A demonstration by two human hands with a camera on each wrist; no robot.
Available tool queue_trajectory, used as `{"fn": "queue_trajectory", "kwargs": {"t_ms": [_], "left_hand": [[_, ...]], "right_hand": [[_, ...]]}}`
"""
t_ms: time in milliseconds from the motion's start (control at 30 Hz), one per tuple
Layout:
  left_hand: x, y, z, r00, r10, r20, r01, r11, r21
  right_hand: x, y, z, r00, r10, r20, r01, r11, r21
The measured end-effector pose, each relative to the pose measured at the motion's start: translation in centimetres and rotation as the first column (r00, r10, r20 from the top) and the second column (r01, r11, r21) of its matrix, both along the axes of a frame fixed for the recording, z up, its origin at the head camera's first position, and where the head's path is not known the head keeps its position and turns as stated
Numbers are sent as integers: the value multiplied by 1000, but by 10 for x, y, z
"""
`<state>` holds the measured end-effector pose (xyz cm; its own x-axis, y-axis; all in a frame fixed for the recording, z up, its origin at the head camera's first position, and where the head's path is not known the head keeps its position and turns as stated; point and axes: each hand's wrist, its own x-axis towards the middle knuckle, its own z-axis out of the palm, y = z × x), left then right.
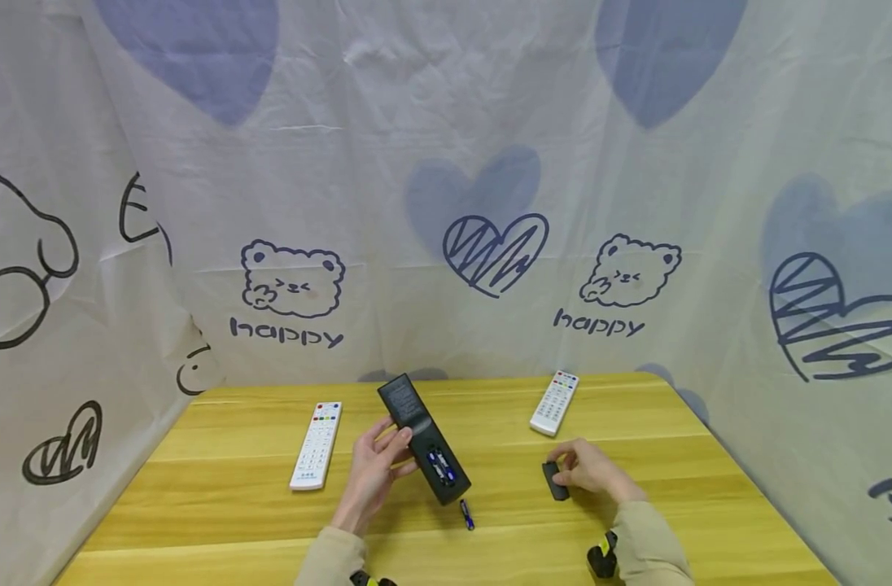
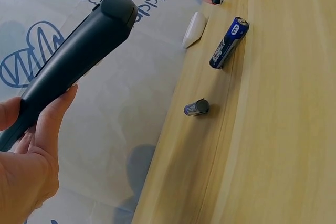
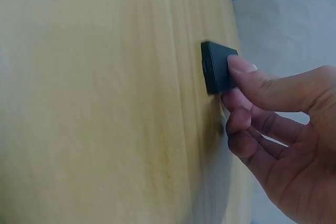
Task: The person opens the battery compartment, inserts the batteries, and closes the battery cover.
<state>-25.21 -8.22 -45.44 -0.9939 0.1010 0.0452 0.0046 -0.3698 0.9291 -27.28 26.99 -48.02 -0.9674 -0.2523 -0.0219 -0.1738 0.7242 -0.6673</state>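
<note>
My left hand (image 1: 376, 470) grips a black remote control (image 1: 409, 407), tilted above the table with its back facing up. Its battery compartment is uncovered, and blue batteries (image 1: 441, 467) show inside. In the left wrist view the same remote (image 2: 79, 56) appears from its other side. A loose blue battery (image 1: 466, 514) is just below the remote's lower end. The left wrist view shows two loose batteries, a longer-looking battery (image 2: 229, 43) and a foreshortened battery (image 2: 197, 107). My right hand (image 1: 591, 469) pinches a small black battery cover (image 3: 218, 67) between thumb and fingers, at the tabletop.
A white remote (image 1: 317, 446) lies on the wooden table (image 1: 226, 464) left of my left hand. Another white remote (image 1: 554, 403) lies beyond my right hand. A printed cloth (image 1: 417, 325) hangs behind the table and at both sides.
</note>
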Motion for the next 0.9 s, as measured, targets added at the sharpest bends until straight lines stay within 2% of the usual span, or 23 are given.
{"fn": "queue_trajectory", "kwargs": {"t_ms": [133,267,433,567,767,900], "left_hand": [[1,-1,-1,1000,-5,10,4,1000,6],[0,-1,-1,1000,-5,13,5,1000,12],[-2,-1,-1,1000,-2,16,2,1000,19],[-3,-1,-1,1000,-3,15,3,1000,20],[-4,-1,-2,1000,-9,19,9,1000,25],[-5,1,-2,1000,-9,21,8,1000,14]], "right_hand": [[0,1,-5,999,42,-15,-43,998,-52],[-1,3,-8,996,79,-42,-84,984,-160],[-2,-2,-7,997,62,-41,-72,940,-333],[0,-12,-2,998,40,-47,-56,902,-427],[2,-33,3,994,15,-105,-66,859,-507],[-1,-48,6,986,28,-163,-111,843,-526]]}}
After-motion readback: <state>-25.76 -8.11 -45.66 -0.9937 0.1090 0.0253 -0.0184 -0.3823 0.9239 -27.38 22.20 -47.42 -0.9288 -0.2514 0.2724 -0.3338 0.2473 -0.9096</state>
